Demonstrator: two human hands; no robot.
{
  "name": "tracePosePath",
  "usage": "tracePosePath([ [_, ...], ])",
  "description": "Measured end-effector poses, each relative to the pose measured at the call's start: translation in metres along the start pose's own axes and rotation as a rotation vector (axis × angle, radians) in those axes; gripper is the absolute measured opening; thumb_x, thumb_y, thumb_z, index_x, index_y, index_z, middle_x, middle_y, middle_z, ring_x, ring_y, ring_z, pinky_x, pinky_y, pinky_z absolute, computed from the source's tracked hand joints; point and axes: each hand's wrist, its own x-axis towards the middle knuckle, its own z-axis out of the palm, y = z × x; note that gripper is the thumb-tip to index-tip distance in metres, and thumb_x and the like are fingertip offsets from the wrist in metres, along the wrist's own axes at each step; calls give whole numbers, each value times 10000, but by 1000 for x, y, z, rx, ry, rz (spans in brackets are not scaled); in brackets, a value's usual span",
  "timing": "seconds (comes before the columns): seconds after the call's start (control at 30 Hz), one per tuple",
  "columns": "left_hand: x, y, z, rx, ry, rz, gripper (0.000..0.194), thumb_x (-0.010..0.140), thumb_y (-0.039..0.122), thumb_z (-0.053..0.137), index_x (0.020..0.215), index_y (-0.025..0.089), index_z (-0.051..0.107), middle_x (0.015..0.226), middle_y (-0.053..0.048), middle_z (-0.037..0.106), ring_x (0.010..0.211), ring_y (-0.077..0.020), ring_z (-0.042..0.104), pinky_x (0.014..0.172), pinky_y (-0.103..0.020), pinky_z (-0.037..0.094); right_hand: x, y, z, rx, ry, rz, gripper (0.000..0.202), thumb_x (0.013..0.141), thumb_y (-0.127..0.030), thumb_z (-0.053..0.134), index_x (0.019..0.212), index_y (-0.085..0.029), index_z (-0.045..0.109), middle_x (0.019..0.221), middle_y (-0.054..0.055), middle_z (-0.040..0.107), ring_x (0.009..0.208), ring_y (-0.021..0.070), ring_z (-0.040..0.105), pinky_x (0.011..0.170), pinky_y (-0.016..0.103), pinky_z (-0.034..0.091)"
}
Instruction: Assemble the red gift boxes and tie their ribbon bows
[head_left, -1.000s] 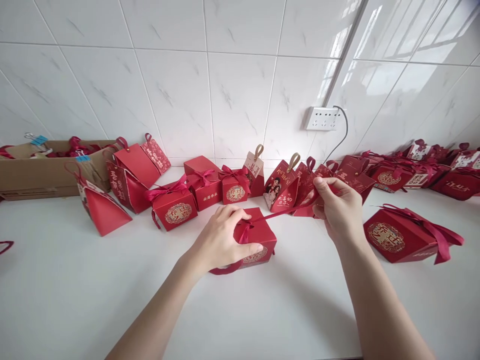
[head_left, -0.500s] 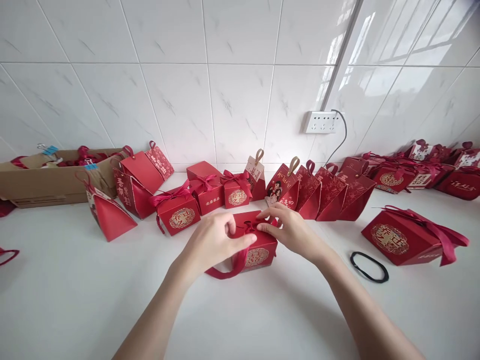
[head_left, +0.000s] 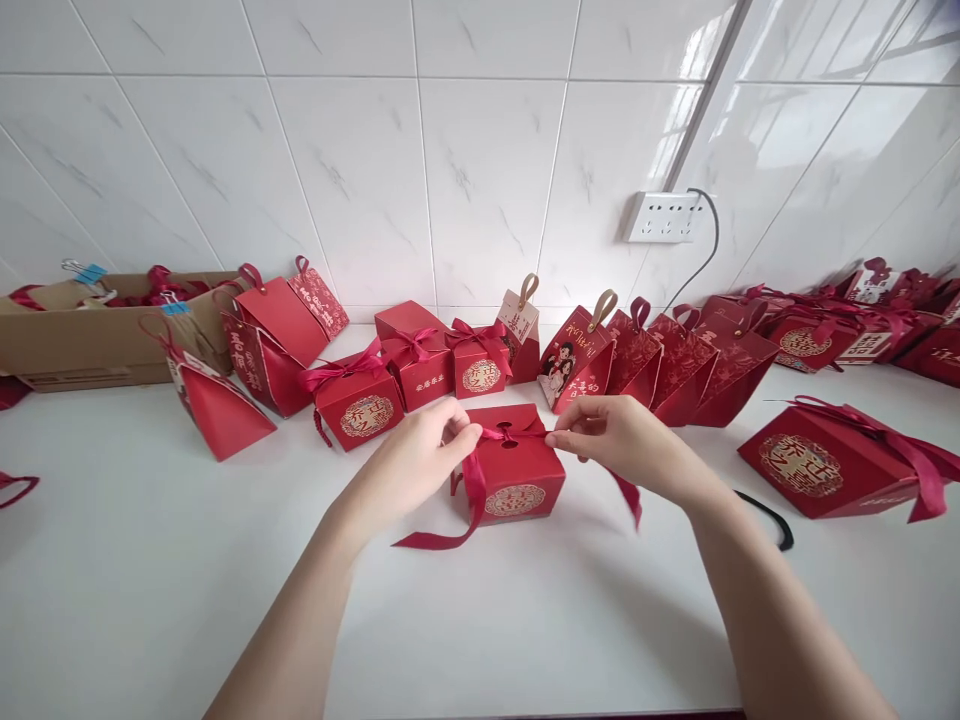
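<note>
A red gift box [head_left: 529, 470] with a gold round emblem stands in front of me on the white table. Across its top runs a dark red ribbon [head_left: 475, 490], crossed at the middle over a small hole. My left hand [head_left: 431, 440] pinches the ribbon at the box's left side, and a loose tail hangs from it onto the table. At the right side my right hand [head_left: 611, 440] pinches the other end, whose tail hangs below the fingers. The ribbon between both hands is stretched straight.
Several finished-looking red boxes stand in a row behind, among them one with a bow [head_left: 360, 405]. A cardboard carton [head_left: 90, 345] with ribbons is at left. To the right lie a larger ribboned box [head_left: 832, 460] and a black band [head_left: 776, 522], partly behind my forearm. A power strip [head_left: 664, 217] is on the wall.
My hands have moved apart from the middle of the box top, drawing the ribbon tight sideways. Its right tail now shows. The view has shifted slightly.
</note>
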Motion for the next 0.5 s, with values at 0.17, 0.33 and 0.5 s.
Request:
tracePosePath([
  [0.17,9,-8,-10,-383,-89,-88,200,778,380,581,807,182,562,619,2,573,625,-153,580,617,-277,455,2,7,-6,12,-39,13,303,721,-484,638,602,-205,634,546,-13,521,429,81,410,375,222,283],
  [0.33,18,-19,-18,-755,-94,-242,197,743,340,638,776,167,548,573,53,418,363,-28,362,350,-165,267,7,13,-8,80,-130,47,425,730,-568,599,562,-179,559,506,-34,407,430,62,289,390,224,204],
  [0.5,19,-25,-23,-673,-173,-237,264,722,412,665,807,169,605,516,70,345,343,10,174,353,-161,80,10,18,-13,246,-190,38,444,741,-597,572,615,-172,540,547,-26,445,522,89,382,485,228,304],
])
